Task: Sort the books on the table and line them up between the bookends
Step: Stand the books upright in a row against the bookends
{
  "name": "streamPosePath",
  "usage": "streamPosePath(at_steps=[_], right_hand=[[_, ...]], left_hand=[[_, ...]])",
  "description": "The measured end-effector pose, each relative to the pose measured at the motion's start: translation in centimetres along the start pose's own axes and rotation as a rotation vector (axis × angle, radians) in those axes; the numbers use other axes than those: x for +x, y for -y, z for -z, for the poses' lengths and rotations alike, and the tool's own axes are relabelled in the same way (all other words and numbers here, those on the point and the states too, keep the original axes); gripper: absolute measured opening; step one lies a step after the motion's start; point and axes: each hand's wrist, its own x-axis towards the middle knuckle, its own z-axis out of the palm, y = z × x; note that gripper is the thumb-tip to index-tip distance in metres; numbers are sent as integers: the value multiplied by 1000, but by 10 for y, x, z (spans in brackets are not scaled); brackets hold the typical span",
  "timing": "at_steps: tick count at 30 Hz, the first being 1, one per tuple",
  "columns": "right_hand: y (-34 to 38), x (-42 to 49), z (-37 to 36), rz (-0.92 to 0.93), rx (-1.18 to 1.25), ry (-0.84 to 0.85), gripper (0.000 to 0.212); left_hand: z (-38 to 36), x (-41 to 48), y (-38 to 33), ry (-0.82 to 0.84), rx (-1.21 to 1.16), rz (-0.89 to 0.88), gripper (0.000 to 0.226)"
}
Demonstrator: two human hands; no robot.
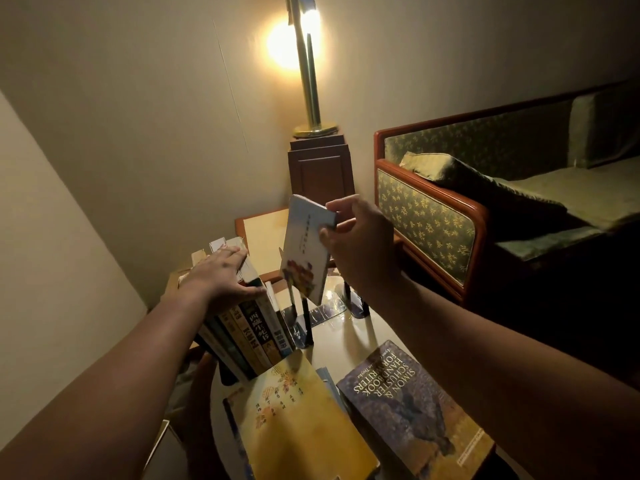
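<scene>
Paperback (306, 251) in right hand (362, 245); pale cover, colourful patch near bottom

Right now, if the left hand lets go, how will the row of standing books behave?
Likely to topple: the row of standing books looks tilted, with the left hand resting on top. Probably heavy together, several thick volumes. The glossy table may let them slide.

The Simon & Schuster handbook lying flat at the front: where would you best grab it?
Probably the long right edge, approached from the right. The handbook lies flat, cover up, and is thick; the yellow book crowds its left side, while no book lies against its right. A grip with thumb on the cover and fingers slid underneath should lift it.
</scene>
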Motion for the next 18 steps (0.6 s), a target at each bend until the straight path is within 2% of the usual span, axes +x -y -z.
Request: streamPosePath(at_steps=[5, 18], right_hand=[[-1, 4, -44, 98, -69, -56, 25], [-33, -38, -122, 146, -106, 60, 23]], left_hand=[[0, 1, 0, 6, -4, -4, 107], [-3, 4, 7, -12, -3, -12, 103]])
